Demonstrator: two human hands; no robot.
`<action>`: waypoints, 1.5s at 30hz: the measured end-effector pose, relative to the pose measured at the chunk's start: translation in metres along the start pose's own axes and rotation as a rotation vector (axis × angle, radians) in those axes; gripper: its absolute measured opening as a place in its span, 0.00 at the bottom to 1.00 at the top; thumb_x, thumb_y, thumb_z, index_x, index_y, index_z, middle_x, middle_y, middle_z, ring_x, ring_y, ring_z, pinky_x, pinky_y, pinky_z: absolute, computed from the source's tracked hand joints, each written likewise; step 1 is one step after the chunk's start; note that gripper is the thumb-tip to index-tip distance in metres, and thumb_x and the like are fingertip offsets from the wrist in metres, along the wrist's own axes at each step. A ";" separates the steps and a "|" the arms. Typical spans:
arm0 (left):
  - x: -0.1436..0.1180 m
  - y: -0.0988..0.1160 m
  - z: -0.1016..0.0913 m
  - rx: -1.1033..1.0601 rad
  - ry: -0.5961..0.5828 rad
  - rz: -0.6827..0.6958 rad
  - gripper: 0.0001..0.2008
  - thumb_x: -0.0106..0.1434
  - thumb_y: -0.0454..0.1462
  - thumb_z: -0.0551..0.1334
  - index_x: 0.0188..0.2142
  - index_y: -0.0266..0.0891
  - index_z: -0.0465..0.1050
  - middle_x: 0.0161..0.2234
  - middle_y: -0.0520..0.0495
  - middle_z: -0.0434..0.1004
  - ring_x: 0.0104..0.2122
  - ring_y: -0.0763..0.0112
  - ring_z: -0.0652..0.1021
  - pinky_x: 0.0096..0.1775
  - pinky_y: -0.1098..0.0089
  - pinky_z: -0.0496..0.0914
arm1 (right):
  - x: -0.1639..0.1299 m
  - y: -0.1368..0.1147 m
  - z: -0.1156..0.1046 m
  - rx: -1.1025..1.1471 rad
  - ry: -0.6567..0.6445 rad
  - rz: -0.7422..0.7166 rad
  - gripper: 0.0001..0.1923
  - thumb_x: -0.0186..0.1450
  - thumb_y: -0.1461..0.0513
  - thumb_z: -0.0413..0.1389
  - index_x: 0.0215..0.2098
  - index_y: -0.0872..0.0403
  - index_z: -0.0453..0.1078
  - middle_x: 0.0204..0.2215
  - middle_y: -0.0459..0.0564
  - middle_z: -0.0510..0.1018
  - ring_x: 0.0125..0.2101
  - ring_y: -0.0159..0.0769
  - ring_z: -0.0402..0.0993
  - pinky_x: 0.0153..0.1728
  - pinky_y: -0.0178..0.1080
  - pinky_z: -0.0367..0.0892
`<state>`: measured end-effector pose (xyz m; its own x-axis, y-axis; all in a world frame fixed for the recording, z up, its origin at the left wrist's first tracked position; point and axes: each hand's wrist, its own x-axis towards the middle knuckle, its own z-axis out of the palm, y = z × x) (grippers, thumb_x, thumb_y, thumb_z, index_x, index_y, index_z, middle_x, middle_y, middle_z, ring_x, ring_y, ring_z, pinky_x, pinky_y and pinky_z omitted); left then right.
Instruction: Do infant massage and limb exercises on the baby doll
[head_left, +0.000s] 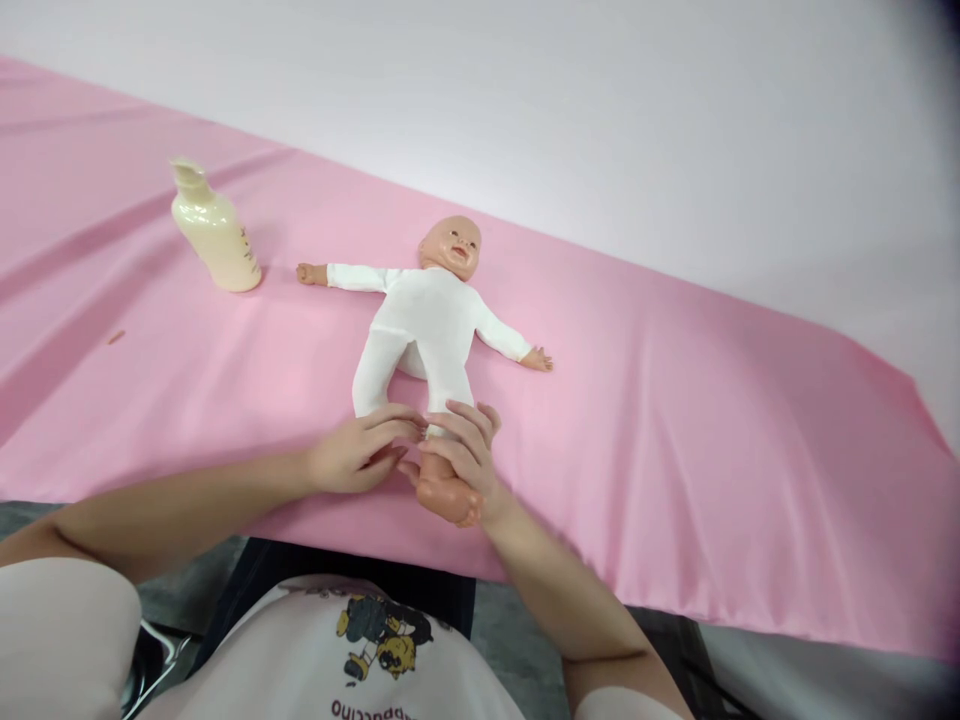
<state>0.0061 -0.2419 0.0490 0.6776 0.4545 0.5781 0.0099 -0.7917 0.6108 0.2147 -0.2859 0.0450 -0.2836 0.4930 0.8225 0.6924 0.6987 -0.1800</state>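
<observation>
A baby doll [431, 325] in a white bodysuit lies on its back on the pink cloth [675, 440], arms spread, head away from me. My right hand [465, 450] is wrapped around the doll's bare foot [442, 495] near the table's front edge. My left hand [364, 450] rests beside it, fingertips touching the lower leg of the suit and my right hand's fingers.
A cream-coloured lotion bottle [214, 235] stands upright on the cloth to the left of the doll's hand. A small brown speck [115, 337] lies on the cloth at far left. A plain white wall rises behind the table.
</observation>
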 end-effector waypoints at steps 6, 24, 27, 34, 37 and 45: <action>0.002 0.002 -0.002 0.022 -0.010 -0.002 0.13 0.66 0.26 0.53 0.47 0.39 0.67 0.51 0.38 0.72 0.52 0.65 0.77 0.52 0.64 0.78 | 0.008 -0.003 -0.005 0.038 -0.059 -0.074 0.12 0.66 0.50 0.61 0.40 0.47 0.68 0.38 0.42 0.83 0.46 0.37 0.77 0.69 0.51 0.55; 0.001 -0.004 0.007 0.237 -0.263 0.083 0.12 0.70 0.36 0.53 0.36 0.38 0.74 0.32 0.45 0.76 0.33 0.65 0.73 0.42 0.61 0.69 | 0.005 0.002 0.000 0.246 -0.165 -0.142 0.20 0.62 0.44 0.59 0.43 0.48 0.70 0.35 0.46 0.83 0.42 0.41 0.80 0.57 0.53 0.66; 0.001 -0.004 0.006 0.224 -0.251 0.097 0.12 0.70 0.36 0.53 0.37 0.37 0.75 0.32 0.45 0.77 0.33 0.65 0.73 0.43 0.60 0.69 | 0.004 0.003 0.000 0.263 -0.210 -0.133 0.23 0.63 0.40 0.56 0.43 0.48 0.69 0.35 0.46 0.83 0.41 0.40 0.80 0.57 0.53 0.67; -0.003 -0.007 0.009 0.177 -0.317 0.138 0.14 0.68 0.45 0.59 0.41 0.37 0.75 0.33 0.43 0.81 0.35 0.61 0.76 0.45 0.58 0.70 | 0.006 0.004 0.000 0.303 -0.227 -0.116 0.22 0.63 0.41 0.53 0.43 0.47 0.69 0.33 0.46 0.81 0.39 0.41 0.78 0.55 0.54 0.66; -0.005 -0.007 0.011 0.173 -0.344 0.122 0.17 0.68 0.50 0.59 0.41 0.38 0.76 0.33 0.43 0.81 0.36 0.60 0.77 0.47 0.58 0.70 | 0.008 0.001 0.000 0.286 -0.202 -0.098 0.21 0.62 0.42 0.53 0.42 0.47 0.68 0.32 0.45 0.82 0.37 0.41 0.80 0.53 0.52 0.67; -0.006 -0.007 0.013 0.201 -0.286 0.193 0.15 0.73 0.42 0.54 0.36 0.38 0.76 0.31 0.45 0.81 0.34 0.63 0.77 0.46 0.59 0.68 | 0.008 -0.004 -0.003 0.387 -0.231 -0.031 0.13 0.58 0.57 0.59 0.41 0.48 0.65 0.31 0.42 0.82 0.38 0.39 0.82 0.56 0.50 0.65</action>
<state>0.0114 -0.2446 0.0339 0.8582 0.1798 0.4807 -0.0133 -0.9285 0.3711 0.2111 -0.2861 0.0540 -0.4714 0.5412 0.6963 0.3952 0.8355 -0.3819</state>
